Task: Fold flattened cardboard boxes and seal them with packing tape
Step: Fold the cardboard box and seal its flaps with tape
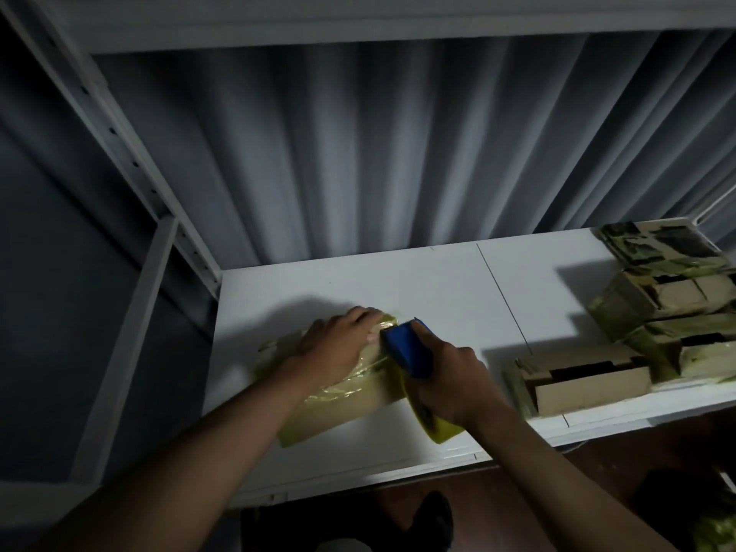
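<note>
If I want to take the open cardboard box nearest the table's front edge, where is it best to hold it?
Probably by the two long walls of the open cardboard box, coming from above with a grip spanning its narrow width. Its open top faces up, and other boxes crowd its far right side.

A brown cardboard box (338, 400), wrapped in glossy yellowish tape, is lying tilted near the front of the white shelf. A blue tape dispenser (408, 348) is sitting against its top right edge, a yellow tape roll (432, 422) hanging below. More taped boxes (645, 312) are standing stacked at right, one (585, 380) lying open-sided in front.
</note>
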